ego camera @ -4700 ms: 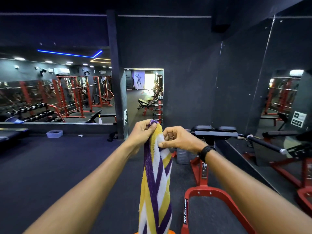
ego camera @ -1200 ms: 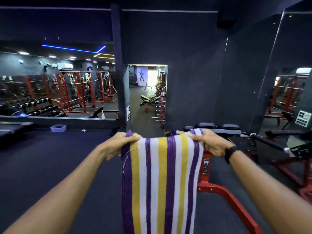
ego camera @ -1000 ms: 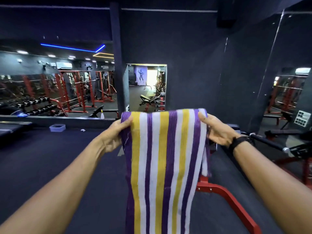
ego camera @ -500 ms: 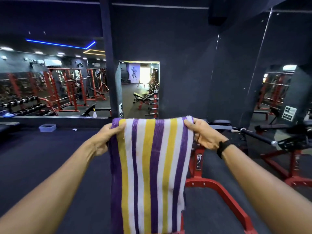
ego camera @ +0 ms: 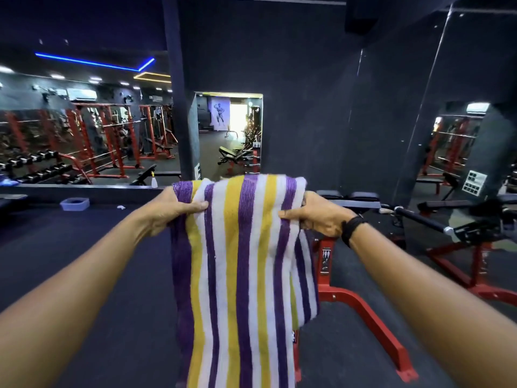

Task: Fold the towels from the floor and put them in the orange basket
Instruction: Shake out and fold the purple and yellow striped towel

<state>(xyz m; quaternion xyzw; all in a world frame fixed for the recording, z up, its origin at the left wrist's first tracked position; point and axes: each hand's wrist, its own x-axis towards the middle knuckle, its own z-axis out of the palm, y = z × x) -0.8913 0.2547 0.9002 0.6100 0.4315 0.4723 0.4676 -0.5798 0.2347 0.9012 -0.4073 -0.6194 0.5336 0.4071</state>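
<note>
Striped towel [ego camera: 246, 275] hanging, seemingly doubled; left hand [ego camera: 170, 211], right hand [ego camera: 316, 217] pinching top corners, arms outstretched.

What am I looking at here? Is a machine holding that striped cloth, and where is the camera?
No machine: this is a person's own view, from one camera worn on the head and looking forward and down. The left hand and right hand each grip a top corner of a purple, yellow and white striped towel, which hangs down between the arms. The right wrist wears a black band. Around is a gym with a dark floor, a red bench frame and a small tub.
</note>
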